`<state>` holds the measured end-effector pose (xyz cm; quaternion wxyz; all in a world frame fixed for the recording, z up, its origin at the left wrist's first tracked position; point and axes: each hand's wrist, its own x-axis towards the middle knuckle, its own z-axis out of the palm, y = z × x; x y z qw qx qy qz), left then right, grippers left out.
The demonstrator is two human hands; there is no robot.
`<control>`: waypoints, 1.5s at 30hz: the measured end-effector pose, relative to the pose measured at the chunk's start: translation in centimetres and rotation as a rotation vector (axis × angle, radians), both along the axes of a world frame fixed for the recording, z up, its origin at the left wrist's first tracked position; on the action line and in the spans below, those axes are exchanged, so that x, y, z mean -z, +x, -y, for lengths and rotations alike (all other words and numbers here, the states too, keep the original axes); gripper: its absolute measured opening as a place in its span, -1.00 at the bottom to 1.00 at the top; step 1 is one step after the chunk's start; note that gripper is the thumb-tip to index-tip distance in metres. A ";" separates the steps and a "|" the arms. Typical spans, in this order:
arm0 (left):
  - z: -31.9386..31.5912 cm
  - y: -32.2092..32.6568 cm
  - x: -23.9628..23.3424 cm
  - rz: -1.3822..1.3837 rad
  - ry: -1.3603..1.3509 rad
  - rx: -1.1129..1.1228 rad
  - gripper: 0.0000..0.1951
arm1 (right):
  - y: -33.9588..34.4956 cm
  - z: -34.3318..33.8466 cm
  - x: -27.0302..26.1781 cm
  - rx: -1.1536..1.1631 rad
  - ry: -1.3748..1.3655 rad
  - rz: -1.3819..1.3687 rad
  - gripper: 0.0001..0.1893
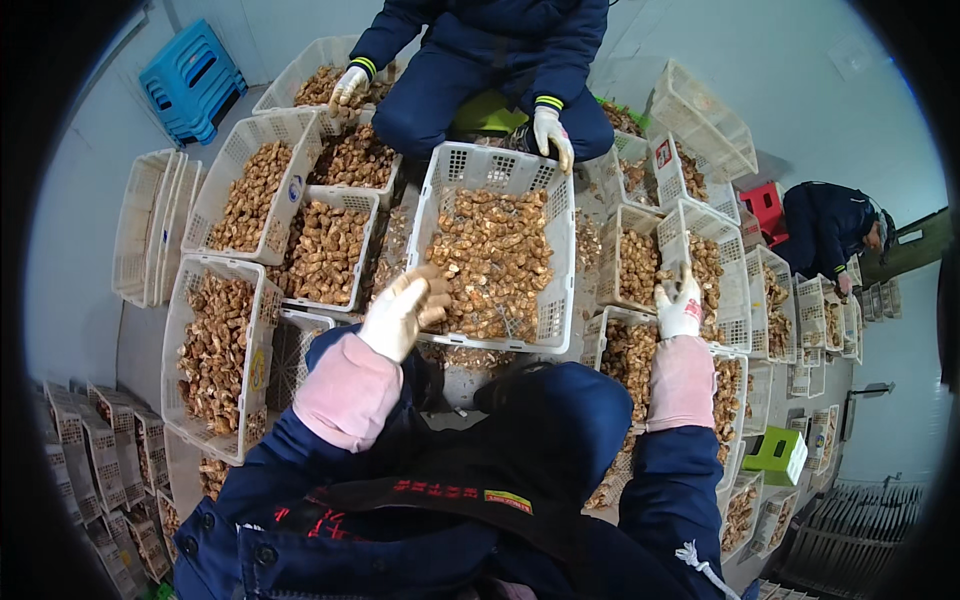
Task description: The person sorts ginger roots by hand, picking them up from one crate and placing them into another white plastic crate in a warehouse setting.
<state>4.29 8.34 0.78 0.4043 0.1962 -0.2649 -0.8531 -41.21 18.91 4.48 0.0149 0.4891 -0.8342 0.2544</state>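
Observation:
A white plastic crate (568, 300) stands before me, partly filled with small brown mushroom-like pieces (487, 255). My left hand (397, 311), in a white glove with soiled fingertips, hovers by its near left corner. Those fingers are bent and apart, and no held piece shows. To the right, my gloved right hand (680, 304) is raised over two crates of similar pieces (639, 262). Its thumb and forefinger point away from me. Whether a piece is pinched between them is too small to tell.
Opposite sits a person whose gloved hand (553, 135) touches the middle crate's far rim. Filled crates (217, 352) crowd both sides. A blue plastic stool (191, 79) stands far left, a green stool (778, 455) to the right. Another person (829, 229) bends over crates at far right.

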 end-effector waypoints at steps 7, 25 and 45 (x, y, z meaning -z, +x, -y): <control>6.3 1.1 1.1 0.016 0.061 -0.372 -0.55 | 12.9 9.1 7.6 -0.563 0.382 0.145 -0.51; 7.6 -1.3 2.2 -0.216 0.175 -0.150 -0.67 | 23.0 16.1 22.7 -0.589 1.285 0.199 -0.07; 6.4 -1.2 0.8 0.330 0.160 -0.024 -0.59 | 25.9 15.5 2.9 -0.657 0.113 1.026 -0.46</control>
